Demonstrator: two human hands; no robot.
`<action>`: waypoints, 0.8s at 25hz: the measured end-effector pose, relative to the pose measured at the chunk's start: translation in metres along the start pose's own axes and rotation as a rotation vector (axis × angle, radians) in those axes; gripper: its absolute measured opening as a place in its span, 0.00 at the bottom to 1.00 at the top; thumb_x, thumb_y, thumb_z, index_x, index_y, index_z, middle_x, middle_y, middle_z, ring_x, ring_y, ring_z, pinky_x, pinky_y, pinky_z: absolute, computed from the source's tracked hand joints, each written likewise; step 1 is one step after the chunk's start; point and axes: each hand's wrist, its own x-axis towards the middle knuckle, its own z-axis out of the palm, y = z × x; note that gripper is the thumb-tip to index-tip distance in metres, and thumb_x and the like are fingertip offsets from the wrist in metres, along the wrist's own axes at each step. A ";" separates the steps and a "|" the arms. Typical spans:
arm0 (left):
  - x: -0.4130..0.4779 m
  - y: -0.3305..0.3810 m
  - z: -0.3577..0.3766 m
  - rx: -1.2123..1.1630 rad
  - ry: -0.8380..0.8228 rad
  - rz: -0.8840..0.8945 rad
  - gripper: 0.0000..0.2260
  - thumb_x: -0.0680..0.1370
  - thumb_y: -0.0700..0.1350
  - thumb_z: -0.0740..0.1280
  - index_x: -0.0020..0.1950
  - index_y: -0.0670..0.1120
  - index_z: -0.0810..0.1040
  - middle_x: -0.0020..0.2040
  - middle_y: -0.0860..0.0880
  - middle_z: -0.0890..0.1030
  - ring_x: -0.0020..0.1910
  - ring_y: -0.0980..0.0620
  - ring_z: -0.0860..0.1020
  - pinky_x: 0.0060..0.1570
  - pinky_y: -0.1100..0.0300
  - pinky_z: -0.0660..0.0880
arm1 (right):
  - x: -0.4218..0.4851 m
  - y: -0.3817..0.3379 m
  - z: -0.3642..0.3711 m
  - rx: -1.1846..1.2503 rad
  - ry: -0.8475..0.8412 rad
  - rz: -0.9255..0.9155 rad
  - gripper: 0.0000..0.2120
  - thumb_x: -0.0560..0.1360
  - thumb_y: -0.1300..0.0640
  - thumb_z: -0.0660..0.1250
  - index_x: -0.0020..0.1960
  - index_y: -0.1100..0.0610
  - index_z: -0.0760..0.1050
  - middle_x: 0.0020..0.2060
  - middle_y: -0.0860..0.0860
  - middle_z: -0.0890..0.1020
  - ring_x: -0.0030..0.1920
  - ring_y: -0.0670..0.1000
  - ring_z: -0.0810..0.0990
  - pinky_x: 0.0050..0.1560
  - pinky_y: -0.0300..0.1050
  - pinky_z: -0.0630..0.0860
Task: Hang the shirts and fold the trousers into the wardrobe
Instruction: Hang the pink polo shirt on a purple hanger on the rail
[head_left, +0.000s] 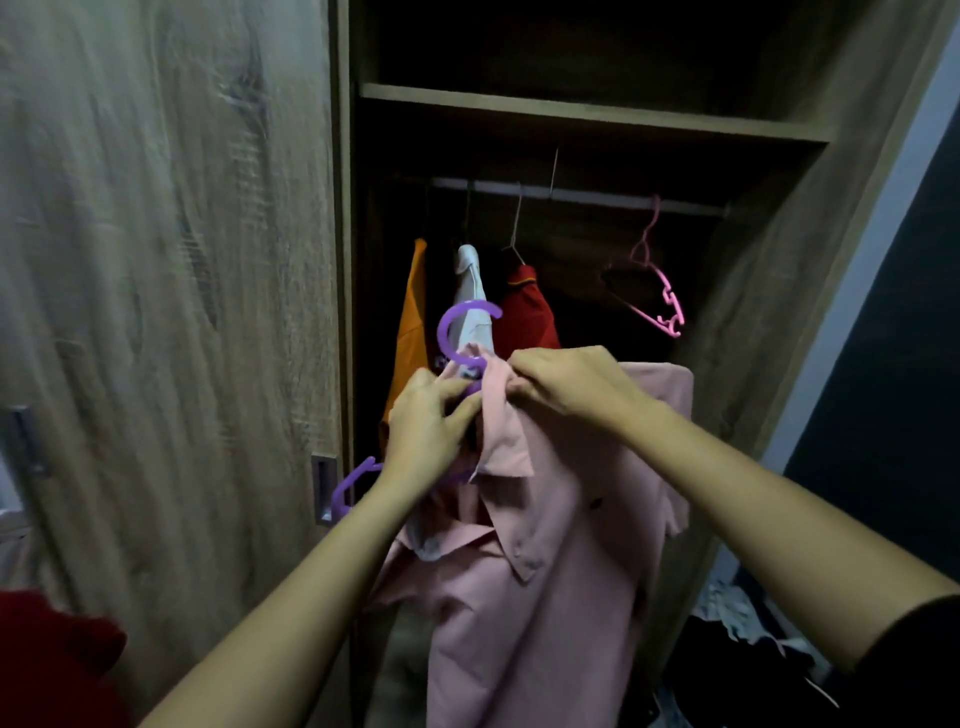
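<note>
At frame centre, your left hand (423, 426) and right hand (563, 387) pinch the pink shirt (545, 571) onto the purple hanger (457, 332); next, hook it on the rail (587, 196).

A home bedroom: open wooden wardrobe (571, 111), shirts hanging on its rail (582, 196).

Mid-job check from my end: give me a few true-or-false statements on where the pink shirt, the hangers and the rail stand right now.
1. The pink shirt already hangs from the rail. False: it is held below the rail; the left hand grips the purple hanger and the right hand pinches the collar.
2. An empty pink hanger hangs on the rail. True.
3. The red shirt hangs left of the orange shirt. False: it hangs to its right, with the white shirt between them.
4. The pink shirt's hanger is purple. True.
</note>
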 end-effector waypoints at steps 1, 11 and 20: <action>0.003 -0.001 0.000 0.057 0.018 0.041 0.18 0.72 0.58 0.62 0.53 0.50 0.81 0.41 0.50 0.71 0.47 0.45 0.74 0.45 0.55 0.66 | 0.000 0.005 -0.002 0.021 0.015 0.027 0.26 0.72 0.37 0.42 0.45 0.54 0.72 0.45 0.50 0.81 0.45 0.55 0.80 0.32 0.45 0.65; -0.054 -0.077 0.044 -0.047 0.069 -0.471 0.28 0.66 0.36 0.71 0.64 0.41 0.66 0.60 0.39 0.68 0.58 0.36 0.69 0.52 0.51 0.68 | 0.001 0.055 -0.018 0.115 0.186 0.217 0.19 0.75 0.39 0.47 0.49 0.50 0.70 0.45 0.51 0.82 0.46 0.57 0.80 0.37 0.46 0.66; 0.020 -0.120 -0.018 -0.139 -0.268 -0.548 0.11 0.62 0.42 0.70 0.43 0.49 0.86 0.31 0.44 0.80 0.34 0.53 0.75 0.37 0.62 0.70 | -0.035 0.079 -0.006 0.056 0.090 0.071 0.18 0.77 0.43 0.50 0.53 0.50 0.74 0.43 0.52 0.83 0.39 0.54 0.82 0.32 0.39 0.71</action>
